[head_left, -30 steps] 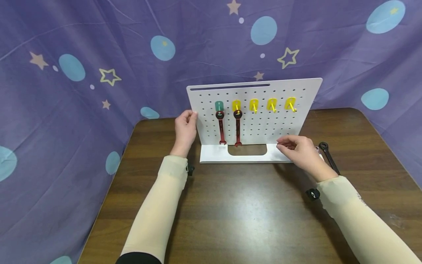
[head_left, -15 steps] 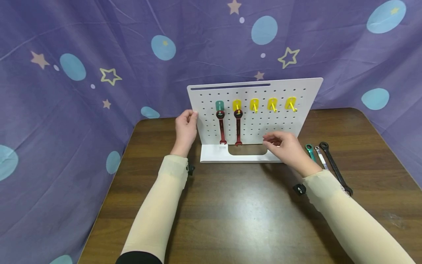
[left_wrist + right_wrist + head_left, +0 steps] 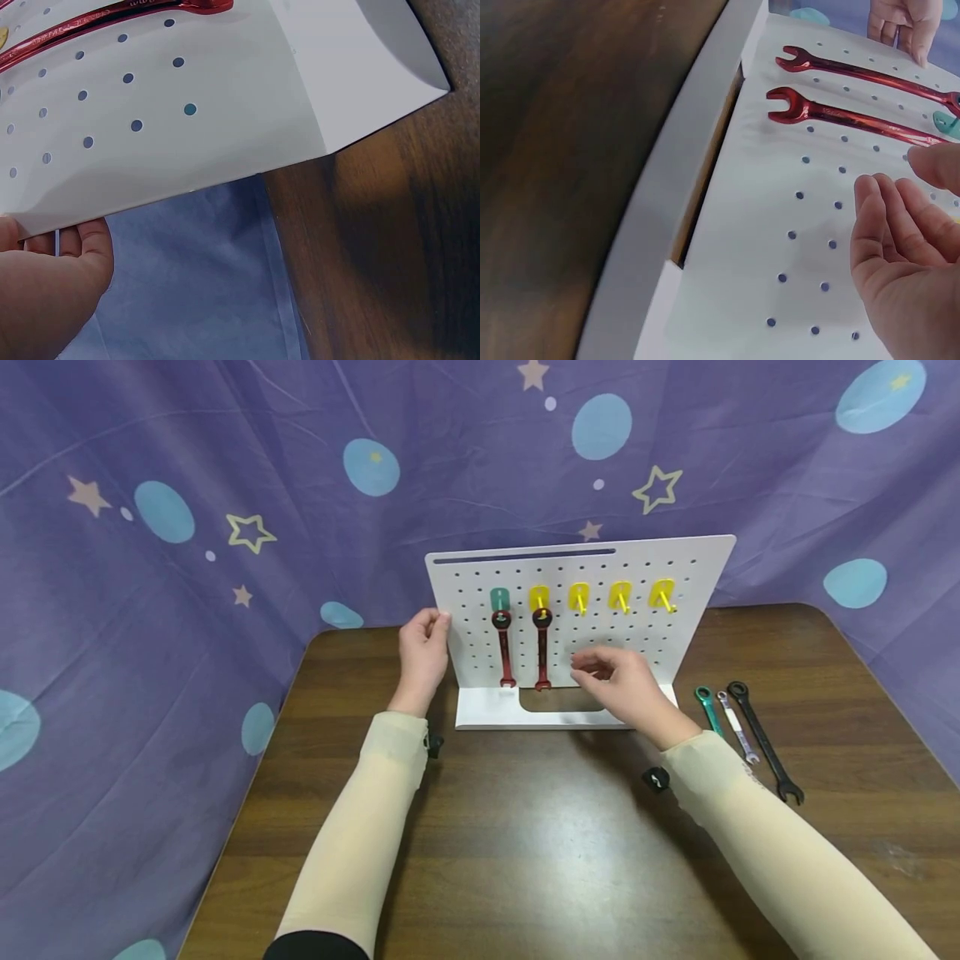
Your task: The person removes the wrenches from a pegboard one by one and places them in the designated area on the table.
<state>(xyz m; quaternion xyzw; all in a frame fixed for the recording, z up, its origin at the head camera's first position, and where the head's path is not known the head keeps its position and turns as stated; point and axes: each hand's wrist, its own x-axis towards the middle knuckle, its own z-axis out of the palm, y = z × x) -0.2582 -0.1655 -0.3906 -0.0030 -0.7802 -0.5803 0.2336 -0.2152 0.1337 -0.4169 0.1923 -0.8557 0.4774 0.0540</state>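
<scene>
On pegbd (image 3: 522,647), 2 red wrenches (image 3: 542,652), 5 hooks (image 3: 578,597), L hand (image 3: 423,653) pinching L edge (image 3: 187,187), R hand (image 3: 624,687) half-curled

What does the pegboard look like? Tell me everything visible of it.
The pegboard is white, perhaps painted metal, with rows of small holes and a long slot near the top. It stands upright on the table, its flat base having a cutout. It bears a green hook and four yellow hooks; two red wrenches hang from the green and leftmost yellow. The left hand grips its left edge; whether the right hand touches it is unclear.
</scene>
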